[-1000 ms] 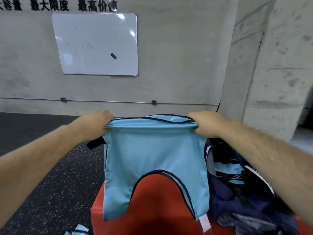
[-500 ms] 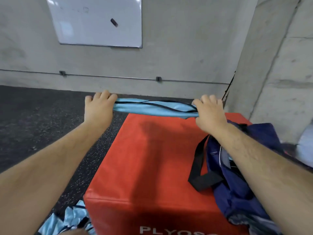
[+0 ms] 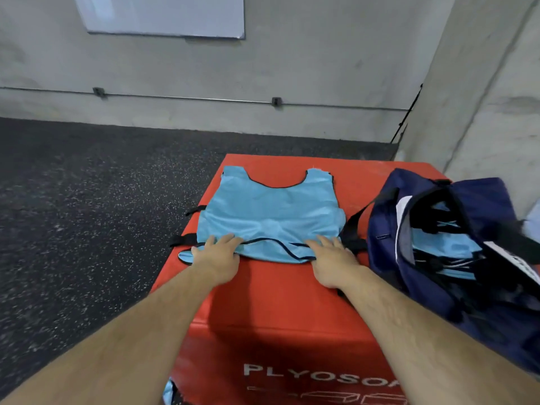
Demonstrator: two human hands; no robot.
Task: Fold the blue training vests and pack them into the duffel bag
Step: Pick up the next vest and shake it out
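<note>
- A light blue vest (image 3: pixel 268 211) lies spread flat on top of a red box (image 3: pixel 277 296), neck opening toward the far edge and hem toward the person.
- Black side straps (image 3: pixel 184 239) stick out from the vest's left edge.
- The left hand (image 3: pixel 217 257) rests palm down on the near left corner of the vest. Its fingers (image 3: pixel 230 238) lie straight and slightly spread on the cloth.
- The right hand (image 3: pixel 333 264) rests the same way on the near right corner, fingers straight and a little apart. The thumbs are hard to make out.
- A navy duffel bag (image 3: pixel 479 200) sits on the right side of the box, just beside the vest. It gapes open, and folded blue vests (image 3: pixel 438 244) show inside.
- A scrap of blue cloth (image 3: pixel 168 393) peeks out on the floor (image 3: pixel 87 200) at the box's near left corner.
- A whiteboard (image 3: pixel 163 16) hangs on the grey wall (image 3: pixel 292 62) beyond.
</note>
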